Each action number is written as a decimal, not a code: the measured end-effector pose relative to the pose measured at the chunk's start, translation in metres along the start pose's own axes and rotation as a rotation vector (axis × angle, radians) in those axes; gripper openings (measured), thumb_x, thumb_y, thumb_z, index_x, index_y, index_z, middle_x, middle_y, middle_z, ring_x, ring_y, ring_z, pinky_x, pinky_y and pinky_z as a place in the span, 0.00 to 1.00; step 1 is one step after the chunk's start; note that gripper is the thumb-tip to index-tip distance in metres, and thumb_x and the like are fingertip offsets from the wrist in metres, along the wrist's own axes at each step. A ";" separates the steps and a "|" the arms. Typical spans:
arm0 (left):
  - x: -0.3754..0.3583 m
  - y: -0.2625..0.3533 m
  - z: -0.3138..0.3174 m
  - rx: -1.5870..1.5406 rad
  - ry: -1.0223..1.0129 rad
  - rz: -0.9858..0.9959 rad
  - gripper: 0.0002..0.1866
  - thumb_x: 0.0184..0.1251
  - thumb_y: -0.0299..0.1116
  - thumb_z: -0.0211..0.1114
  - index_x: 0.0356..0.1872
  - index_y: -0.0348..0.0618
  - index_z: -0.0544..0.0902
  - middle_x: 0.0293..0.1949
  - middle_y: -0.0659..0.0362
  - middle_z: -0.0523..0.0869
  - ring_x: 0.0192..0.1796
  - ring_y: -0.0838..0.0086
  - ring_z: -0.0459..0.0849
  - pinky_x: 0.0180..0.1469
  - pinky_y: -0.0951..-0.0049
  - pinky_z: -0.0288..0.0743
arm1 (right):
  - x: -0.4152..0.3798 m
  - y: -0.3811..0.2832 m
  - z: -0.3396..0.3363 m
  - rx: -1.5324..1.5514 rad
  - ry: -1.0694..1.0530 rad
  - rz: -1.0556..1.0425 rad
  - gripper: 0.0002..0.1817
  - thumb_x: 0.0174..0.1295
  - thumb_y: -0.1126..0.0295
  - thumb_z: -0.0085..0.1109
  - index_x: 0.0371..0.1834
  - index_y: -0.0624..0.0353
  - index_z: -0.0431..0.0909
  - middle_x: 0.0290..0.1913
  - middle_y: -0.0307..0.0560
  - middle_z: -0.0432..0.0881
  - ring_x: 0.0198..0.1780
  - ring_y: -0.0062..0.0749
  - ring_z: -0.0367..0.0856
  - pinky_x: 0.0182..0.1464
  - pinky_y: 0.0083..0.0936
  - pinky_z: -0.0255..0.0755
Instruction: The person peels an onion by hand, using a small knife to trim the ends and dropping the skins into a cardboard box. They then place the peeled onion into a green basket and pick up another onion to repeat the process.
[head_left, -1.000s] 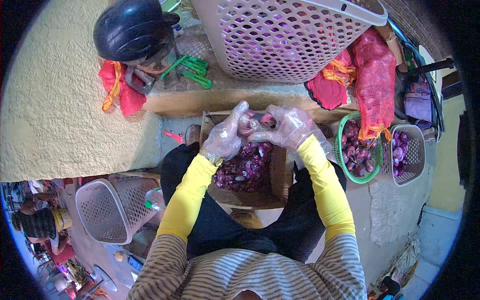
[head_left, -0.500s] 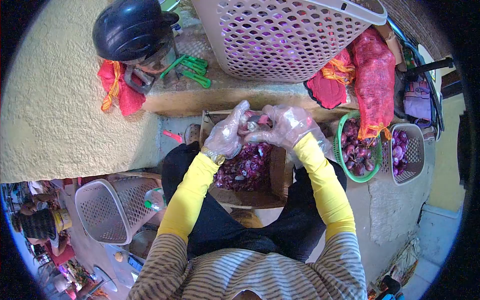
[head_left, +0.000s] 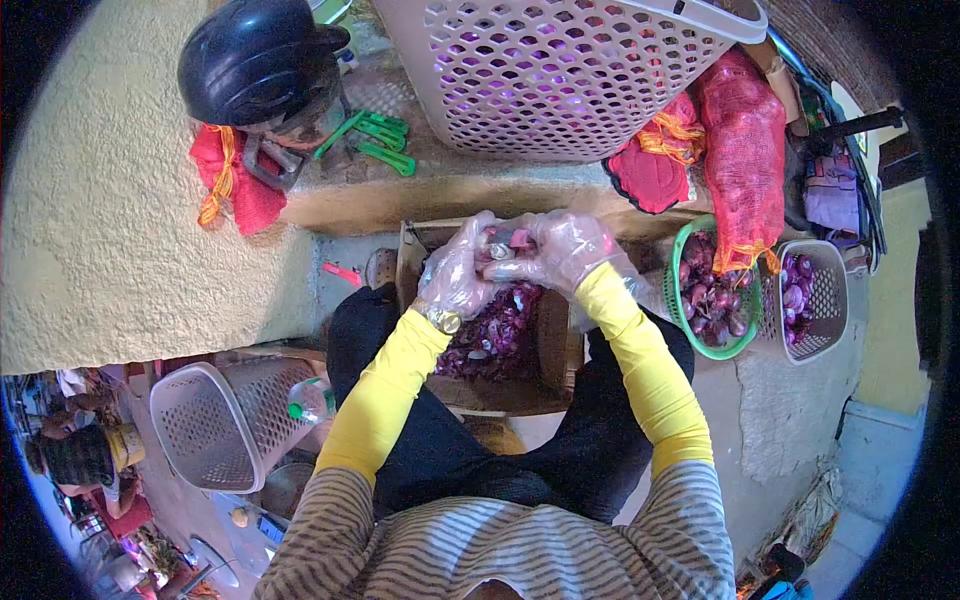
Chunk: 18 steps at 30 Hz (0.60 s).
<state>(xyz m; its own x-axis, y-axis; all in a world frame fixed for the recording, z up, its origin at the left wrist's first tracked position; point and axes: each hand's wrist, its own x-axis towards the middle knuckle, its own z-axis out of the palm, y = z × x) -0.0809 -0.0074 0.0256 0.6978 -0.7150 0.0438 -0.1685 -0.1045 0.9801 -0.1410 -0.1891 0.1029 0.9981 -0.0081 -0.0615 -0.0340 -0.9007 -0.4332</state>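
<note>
while both gloved hands, left hand (head_left: 455,275) and right hand (head_left: 562,250), close on one shallot (head_left: 518,240) at upper centre above the peel box (head_left: 552,345), peeling looks underway, so next likely calls for stripping its skin.

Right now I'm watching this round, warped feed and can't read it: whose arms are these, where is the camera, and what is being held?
The camera sits on a person's head, looking down, so the yellow-sleeved arms are theirs. The lens bends the edges. Both hands wear clear plastic gloves. The left hand and right hand meet over a box of purple peels, gripping a small purple onion and something metallic I can't make out. To the right stand a green basket and a white basket of onions. A helmet rests on the ledge.
</note>
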 end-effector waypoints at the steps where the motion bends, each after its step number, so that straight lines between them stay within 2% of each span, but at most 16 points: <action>1: 0.002 -0.007 0.001 -0.001 0.000 0.000 0.24 0.67 0.22 0.68 0.62 0.41 0.72 0.44 0.60 0.83 0.41 0.80 0.82 0.43 0.76 0.79 | 0.000 -0.001 0.002 0.035 0.022 0.005 0.36 0.48 0.25 0.67 0.36 0.50 0.87 0.34 0.50 0.89 0.38 0.49 0.89 0.44 0.45 0.81; 3: 0.008 -0.017 0.004 -0.832 0.165 -0.298 0.10 0.75 0.33 0.62 0.52 0.42 0.78 0.37 0.61 0.81 0.36 0.81 0.80 0.36 0.78 0.76 | 0.000 0.001 0.007 0.071 0.044 0.013 0.36 0.48 0.25 0.66 0.37 0.49 0.87 0.35 0.50 0.89 0.38 0.49 0.89 0.44 0.45 0.81; 4: 0.009 -0.015 0.005 -0.833 0.164 -0.299 0.10 0.75 0.33 0.62 0.52 0.42 0.78 0.37 0.61 0.81 0.36 0.81 0.80 0.36 0.78 0.76 | 0.002 0.003 0.011 0.066 0.024 0.027 0.36 0.48 0.25 0.66 0.38 0.48 0.88 0.35 0.51 0.89 0.38 0.50 0.89 0.44 0.46 0.81; 6: 0.009 -0.004 0.007 -0.951 0.226 -0.409 0.12 0.79 0.40 0.56 0.45 0.42 0.80 0.36 0.58 0.84 0.35 0.76 0.82 0.38 0.76 0.78 | 0.003 0.005 0.017 0.060 0.004 0.040 0.35 0.48 0.25 0.66 0.38 0.47 0.88 0.35 0.51 0.89 0.37 0.50 0.89 0.44 0.46 0.81; 7: 0.011 0.006 0.009 -0.952 0.226 -0.408 0.12 0.79 0.40 0.56 0.45 0.42 0.80 0.36 0.58 0.84 0.35 0.76 0.82 0.38 0.76 0.78 | 0.002 0.005 0.019 0.067 0.010 0.049 0.35 0.49 0.26 0.67 0.38 0.48 0.88 0.34 0.51 0.89 0.37 0.50 0.89 0.44 0.46 0.81; 9: 0.014 0.022 0.011 -1.221 0.378 -0.533 0.15 0.78 0.41 0.56 0.49 0.40 0.82 0.38 0.55 0.86 0.36 0.71 0.83 0.41 0.71 0.80 | 0.001 0.001 0.020 0.074 0.017 0.060 0.34 0.50 0.26 0.67 0.37 0.48 0.88 0.34 0.52 0.89 0.37 0.51 0.89 0.43 0.46 0.81; 10: 0.014 0.013 0.009 -1.221 0.378 -0.533 0.15 0.78 0.41 0.56 0.49 0.40 0.82 0.38 0.55 0.86 0.36 0.71 0.83 0.41 0.71 0.80 | 0.001 -0.002 0.021 0.115 0.011 0.083 0.34 0.50 0.27 0.67 0.36 0.49 0.88 0.33 0.53 0.88 0.37 0.51 0.89 0.44 0.45 0.81; 11: 0.014 -0.004 0.005 -1.309 0.313 -0.521 0.16 0.78 0.42 0.56 0.51 0.38 0.81 0.43 0.52 0.86 0.41 0.66 0.85 0.45 0.67 0.82 | 0.001 -0.006 0.022 0.156 0.005 0.107 0.33 0.51 0.28 0.67 0.35 0.50 0.88 0.33 0.53 0.88 0.37 0.52 0.88 0.44 0.45 0.80; 12: 0.015 -0.001 0.002 -1.396 0.248 -0.508 0.18 0.77 0.42 0.57 0.52 0.36 0.80 0.49 0.50 0.87 0.46 0.62 0.87 0.50 0.62 0.84 | 0.000 -0.008 0.024 0.157 0.004 0.107 0.33 0.51 0.28 0.67 0.35 0.50 0.88 0.33 0.53 0.88 0.37 0.52 0.88 0.44 0.45 0.80; 13: 0.015 0.002 0.004 -1.395 0.248 -0.508 0.18 0.77 0.42 0.57 0.52 0.36 0.80 0.49 0.50 0.87 0.46 0.62 0.87 0.50 0.62 0.84 | 0.000 -0.009 0.027 0.207 0.011 0.112 0.33 0.53 0.29 0.67 0.35 0.51 0.88 0.33 0.55 0.88 0.38 0.53 0.88 0.44 0.45 0.80; 15: 0.018 0.011 0.011 -1.278 0.465 -0.451 0.23 0.77 0.46 0.54 0.57 0.35 0.82 0.45 0.51 0.87 0.40 0.65 0.85 0.48 0.65 0.82 | 0.001 -0.011 0.028 0.257 0.017 0.118 0.33 0.54 0.29 0.66 0.36 0.52 0.88 0.33 0.56 0.88 0.38 0.54 0.88 0.44 0.45 0.80; 18: 0.017 0.011 0.014 -1.301 0.444 -0.367 0.23 0.77 0.46 0.54 0.55 0.35 0.83 0.46 0.50 0.87 0.42 0.62 0.86 0.51 0.62 0.82 | 0.001 -0.012 0.029 0.347 -0.072 0.152 0.33 0.55 0.30 0.66 0.37 0.53 0.87 0.33 0.58 0.87 0.39 0.56 0.87 0.44 0.45 0.79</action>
<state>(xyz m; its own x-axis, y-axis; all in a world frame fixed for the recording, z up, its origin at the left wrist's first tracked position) -0.0808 -0.0301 0.0345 0.7591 -0.4882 -0.4305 0.6468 0.6400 0.4148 -0.1410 -0.1657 0.0822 0.9745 -0.0885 -0.2063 -0.2092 -0.6910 -0.6919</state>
